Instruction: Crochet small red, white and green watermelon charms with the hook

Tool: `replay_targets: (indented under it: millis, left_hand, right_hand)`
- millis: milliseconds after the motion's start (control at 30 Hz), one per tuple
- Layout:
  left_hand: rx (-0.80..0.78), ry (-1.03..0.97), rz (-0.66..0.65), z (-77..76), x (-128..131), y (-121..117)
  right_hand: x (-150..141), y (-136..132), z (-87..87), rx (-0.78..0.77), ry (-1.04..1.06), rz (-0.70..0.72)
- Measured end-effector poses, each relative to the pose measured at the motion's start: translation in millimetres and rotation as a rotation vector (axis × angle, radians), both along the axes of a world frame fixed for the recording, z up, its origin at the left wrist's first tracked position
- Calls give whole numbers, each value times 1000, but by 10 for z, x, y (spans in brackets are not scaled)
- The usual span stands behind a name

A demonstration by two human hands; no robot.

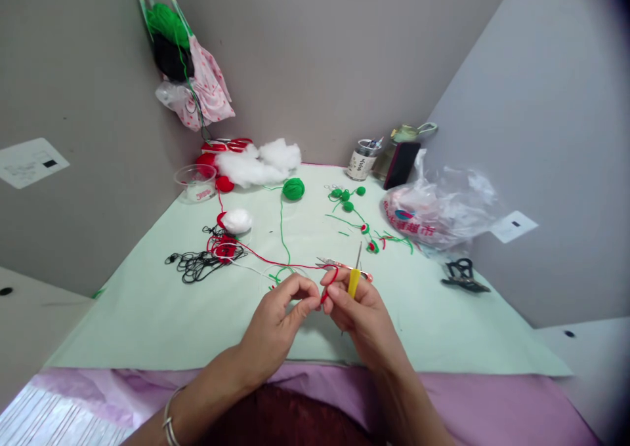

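Observation:
Over the front of the table, my right hand (363, 315) is closed round a crochet hook (353, 284) with a yellow handle, its thin metal end pointing up. Red yarn (305, 266) loops over that hand's fingers and trails left across the table. A small red crocheted piece (324, 295) shows between the two hands. My left hand (283, 315) pinches at its edge, thumb and forefinger together; the exact grip is partly hidden. Just behind the hands lie small scissors (339, 263) with orange handles.
Tangled black yarn (194, 265), a white yarn ball (237, 221), a green yarn ball (293, 189) and white stuffing (260, 162) lie at left and back. On the right are small green crocheted pieces (348, 206), a plastic bag (418, 213) and black-handled snips (463, 277).

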State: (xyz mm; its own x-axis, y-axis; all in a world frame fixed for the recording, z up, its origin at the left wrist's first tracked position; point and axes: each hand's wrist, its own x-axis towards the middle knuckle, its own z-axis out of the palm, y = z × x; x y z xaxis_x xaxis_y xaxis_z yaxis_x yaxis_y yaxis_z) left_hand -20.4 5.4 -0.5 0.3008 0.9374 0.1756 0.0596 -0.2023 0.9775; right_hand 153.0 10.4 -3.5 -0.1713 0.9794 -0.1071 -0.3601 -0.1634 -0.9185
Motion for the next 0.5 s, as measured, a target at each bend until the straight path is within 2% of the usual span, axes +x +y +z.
replay_targets:
  millis: [133,300,500]
  left_hand:
    - [-12,-80,45,-67,22,3]
    - [-99,-173,134,-113,52,2]
    - [17,-63,177,-99,37,21]
  right_hand:
    - [-18,-11,-40,59,-128,-117]
    - [-44,-32,-58,63,-149,-160]
    - [-84,-28,-100,123,-166,-226]
